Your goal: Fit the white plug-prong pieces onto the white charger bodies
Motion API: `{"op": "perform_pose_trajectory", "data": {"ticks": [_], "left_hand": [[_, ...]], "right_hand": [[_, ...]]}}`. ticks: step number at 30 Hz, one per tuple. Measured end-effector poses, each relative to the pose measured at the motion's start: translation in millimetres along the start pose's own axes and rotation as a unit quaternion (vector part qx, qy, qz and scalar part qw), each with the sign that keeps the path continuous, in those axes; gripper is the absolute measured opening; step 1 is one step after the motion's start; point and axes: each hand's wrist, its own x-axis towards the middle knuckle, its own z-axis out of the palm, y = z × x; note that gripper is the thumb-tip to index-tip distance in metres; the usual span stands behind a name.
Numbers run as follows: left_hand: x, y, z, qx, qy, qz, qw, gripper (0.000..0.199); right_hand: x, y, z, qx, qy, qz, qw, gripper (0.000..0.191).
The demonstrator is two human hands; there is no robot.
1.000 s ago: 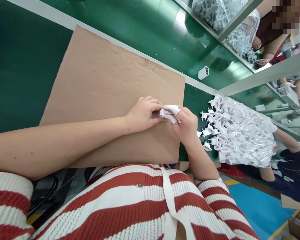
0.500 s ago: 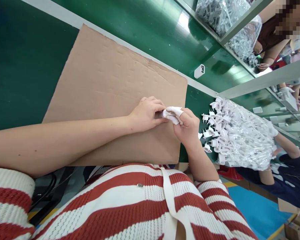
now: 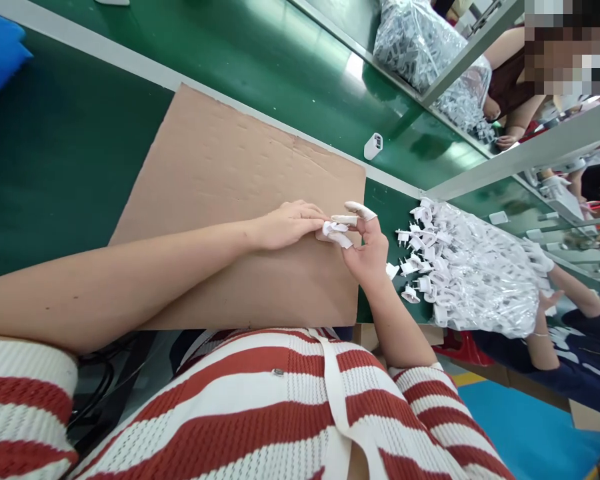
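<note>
A small white plug piece [image 3: 333,228] is held between my two hands over the brown cardboard sheet [image 3: 220,173]. My left hand [image 3: 296,225] is closed, its fingertips together on the left side of the piece. On the right side, my right hand [image 3: 366,245] pinches it with the thumb and a finger, while another finger is lifted off it. White coverings sit on several fingertips of this hand. Fingers hide part of the piece, so its exact shape is unclear.
White plug adapters [image 3: 414,265] spill from a clear plastic bag [image 3: 490,273] to the right. A white charger block [image 3: 373,146] stands on the green surface beyond the cardboard. A blue item [image 3: 0,50] lies at far left. A co-worker's gloved hand [image 3: 537,257] touches the bag.
My right hand's fingers have spread, one now raised, and more of the white piece shows. My left hand's fingers have straightened. The view has shifted, bringing the blue item in at left.
</note>
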Motion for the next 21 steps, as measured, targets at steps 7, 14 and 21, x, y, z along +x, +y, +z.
{"op": "perform_pose_trajectory", "data": {"ticks": [7, 14, 21], "left_hand": [[9, 11, 28.3, 0.013, 0.150, -0.091, 0.984, 0.047], [-2, -3, 18.7, -0.104, 0.127, 0.008, 0.986, 0.055], [8, 0, -12.8, -0.011, 0.116, 0.006, 0.993, 0.047]], "right_hand": [[-2, 0, 0, -0.015, -0.002, 0.012, 1.000, 0.053], [-4, -6, 0, 0.026, -0.025, 0.028, 0.999, 0.075], [-40, 2, -85, -0.165, -0.070, -0.024, 0.983, 0.061]]}}
